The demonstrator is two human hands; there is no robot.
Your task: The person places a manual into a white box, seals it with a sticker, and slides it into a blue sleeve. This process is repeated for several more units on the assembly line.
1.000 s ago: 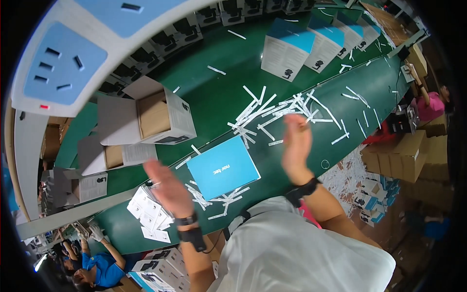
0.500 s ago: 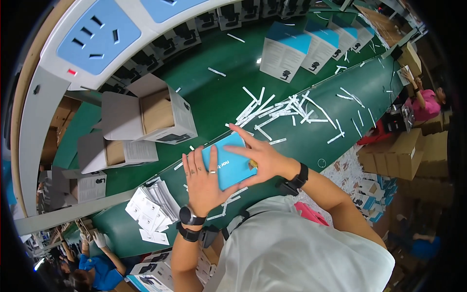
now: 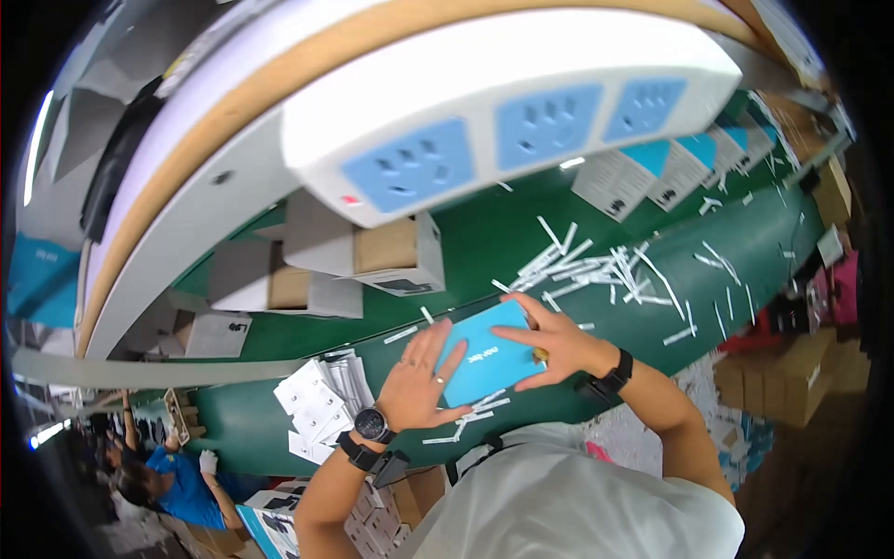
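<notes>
A flat bright-blue box (image 3: 489, 349) with white print on its face is held between my two hands above the green bench. My left hand (image 3: 416, 384) grips its left side, the fingers along that edge and the thumb at the near corner. On the opposite side my right hand (image 3: 562, 343) clasps the box, thumb and fingers around its far and near edges. Something small and yellow (image 3: 540, 355) shows at the right fingers; I cannot make out what it is. The underside of the box is hidden.
White paper strips (image 3: 596, 270) litter the bench to the right. White leaflets (image 3: 321, 396) are stacked left of my hands. Open cartons (image 3: 396, 256) stand beyond. A white power strip (image 3: 512, 56) hangs overhead. A person in blue (image 3: 182, 489) works at lower left.
My view has shifted, bringing more of the power strip into sight. Both hands still hold the blue box; my left fingers have drawn back from its face toward its left edge.
</notes>
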